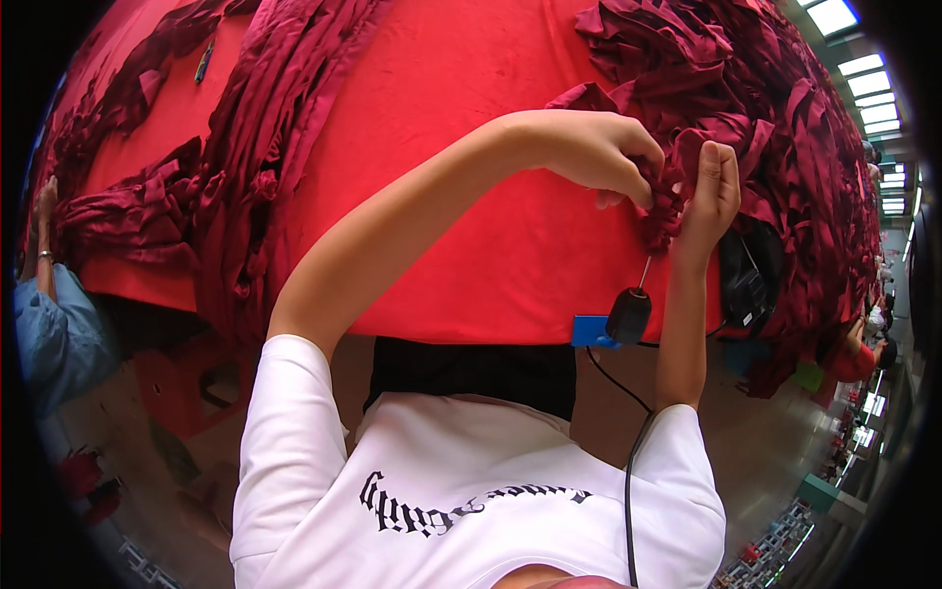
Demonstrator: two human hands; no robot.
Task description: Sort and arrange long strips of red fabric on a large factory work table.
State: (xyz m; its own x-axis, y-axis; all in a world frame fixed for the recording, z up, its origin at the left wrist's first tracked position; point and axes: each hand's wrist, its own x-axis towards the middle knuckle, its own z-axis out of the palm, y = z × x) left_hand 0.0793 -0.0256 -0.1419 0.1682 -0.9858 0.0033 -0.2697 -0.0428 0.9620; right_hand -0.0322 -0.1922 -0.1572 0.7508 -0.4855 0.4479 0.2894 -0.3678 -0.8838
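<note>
A strip of dark red fabric (663, 201) is bunched in gathers around the upper part of a thin metal rod (644, 272). The rod rises from a black holder (629, 316) at the table's near edge. My left hand (601, 157) reaches over from the left, its fingers curled and pinching the gathers. On the other side, my right hand (714, 194) is closed on the same fabric, with the thumb pointing up. The rod's upper end is hidden by cloth and fingers. Beside the holder's base lies a flat blue piece (593, 331).
Red cloth covers the table (442, 255). Long maroon strips are heaped at the right (775, 108) and the left (260, 128). A black bag-like object (754, 280) sits right of my wrist. A black cable (630, 491) hangs over my shirt. Another person's arm (46, 231) is at far left.
</note>
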